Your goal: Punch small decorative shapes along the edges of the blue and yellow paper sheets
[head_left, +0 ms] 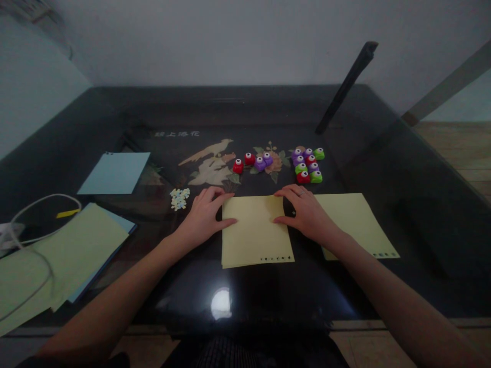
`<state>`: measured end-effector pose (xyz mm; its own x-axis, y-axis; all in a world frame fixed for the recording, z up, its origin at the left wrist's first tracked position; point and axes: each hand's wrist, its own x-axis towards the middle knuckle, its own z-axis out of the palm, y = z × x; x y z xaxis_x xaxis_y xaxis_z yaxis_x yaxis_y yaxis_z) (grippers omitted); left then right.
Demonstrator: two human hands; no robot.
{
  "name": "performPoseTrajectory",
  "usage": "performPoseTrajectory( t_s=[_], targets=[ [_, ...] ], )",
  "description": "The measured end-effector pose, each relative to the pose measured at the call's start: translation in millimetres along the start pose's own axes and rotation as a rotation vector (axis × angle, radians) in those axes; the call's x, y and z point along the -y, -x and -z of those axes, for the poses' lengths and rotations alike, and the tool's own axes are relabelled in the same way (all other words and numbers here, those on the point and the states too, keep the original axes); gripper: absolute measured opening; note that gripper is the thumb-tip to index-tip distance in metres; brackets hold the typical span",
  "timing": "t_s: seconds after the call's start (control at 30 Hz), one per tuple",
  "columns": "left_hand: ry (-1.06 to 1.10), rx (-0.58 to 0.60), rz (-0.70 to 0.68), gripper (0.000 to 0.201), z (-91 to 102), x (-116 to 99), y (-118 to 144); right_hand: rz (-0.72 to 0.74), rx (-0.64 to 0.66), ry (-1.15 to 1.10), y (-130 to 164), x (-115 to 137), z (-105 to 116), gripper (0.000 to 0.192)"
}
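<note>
Yellow sheet (pixel 255 232): both hands flat, maybe pressing edges.

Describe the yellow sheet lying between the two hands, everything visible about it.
The yellow sheet is pale, thin paper, roughly square, lying flat on the dark glossy table. A row of small punched shapes runs along its near right edge. The left hand touches its left edge, the right hand its upper right corner. Another yellow sheet lies to its right.
</note>
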<state>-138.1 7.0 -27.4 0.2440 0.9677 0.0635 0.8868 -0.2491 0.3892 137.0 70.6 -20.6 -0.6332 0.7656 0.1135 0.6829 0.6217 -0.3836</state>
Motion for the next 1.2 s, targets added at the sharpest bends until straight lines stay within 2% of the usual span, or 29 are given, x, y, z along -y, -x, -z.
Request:
performPoseTrajectory(
  t_s=[0.23,0.37,0.5,0.67,0.77,0.87,0.97,1.03,1.2],
  targets=[
    [-0.005,-0.032,-0.017,0.048,3.4,-8,1,-0.081,-0.140,-0.117,-3,2,-2,0.010],
    [-0.006,-0.039,-0.001,0.039,6.0,-12,-1,-0.096,-0.172,-0.156,-4,4,-1,0.004],
    [0.045,-0.068,0.083,0.026,8.4,-12,-1,-0.123,-0.163,-0.226,-4,5,0,0.001],
    [0.364,-0.110,0.221,0.016,9.4,-9,-3,-0.162,-0.181,-0.380,-3,6,3,0.003],
    [0.660,-0.123,0.303,0.022,7.3,-5,-6,-0.206,-0.202,-0.461,-2,6,8,0.006],
    [0.915,-0.171,0.365,0.029,5.6,-1,-8,-0.272,-0.140,-0.610,-2,6,13,0.015],
    [1.030,-0.238,0.423,0.030,6.5,-2,-8,-0.303,0.010,-0.765,0,7,19,0.019],
    [1.075,-0.269,0.447,0.030,7.9,-4,-7,-0.309,0.065,-0.819,1,9,21,0.019],
    [1.151,-0.272,0.441,0.024,10.0,-8,-6,-0.356,0.054,-0.855,2,11,22,0.019]
  ],
)
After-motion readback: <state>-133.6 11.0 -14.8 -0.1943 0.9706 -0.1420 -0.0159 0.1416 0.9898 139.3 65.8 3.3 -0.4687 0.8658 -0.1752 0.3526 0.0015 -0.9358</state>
